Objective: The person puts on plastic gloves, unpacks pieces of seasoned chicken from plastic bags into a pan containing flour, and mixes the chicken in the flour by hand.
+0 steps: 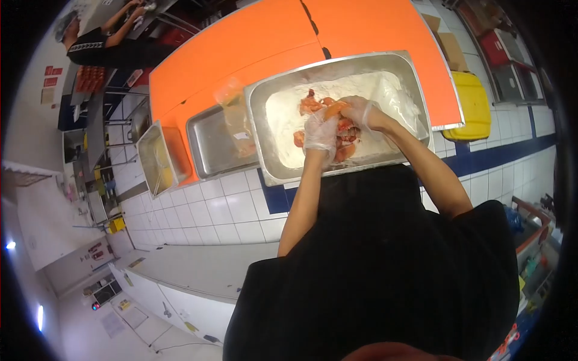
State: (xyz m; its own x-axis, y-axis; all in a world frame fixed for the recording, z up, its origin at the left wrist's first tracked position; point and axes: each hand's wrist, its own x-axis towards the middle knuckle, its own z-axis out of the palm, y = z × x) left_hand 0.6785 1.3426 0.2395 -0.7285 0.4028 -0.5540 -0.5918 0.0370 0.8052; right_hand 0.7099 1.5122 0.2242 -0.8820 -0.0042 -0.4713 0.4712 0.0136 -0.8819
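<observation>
Both my hands wear clear plastic gloves and work inside a deep steel pan [261, 129] of white flour [280, 108]. A reddish-orange piece of raw chicken [336, 109] is stretched between them, just above the flour. My left hand [320, 131] is closed on its near left end, and my right hand [357, 112] grips its right end. More raw chicken pieces [346, 150] lie on the flour below and between my hands, with others [310, 105] just beyond my left fingers. A clear plastic bag [394, 102] rests on the flour at the right side of the pan.
The pan stands on an orange table [241, 54]. Left of it are a shallow steel tray [208, 141], a plastic bag [238, 123] and a smaller pan [158, 159] with yellowish liquid. A yellow bin [471, 105] stands right. Another person [90, 45] works at the far left.
</observation>
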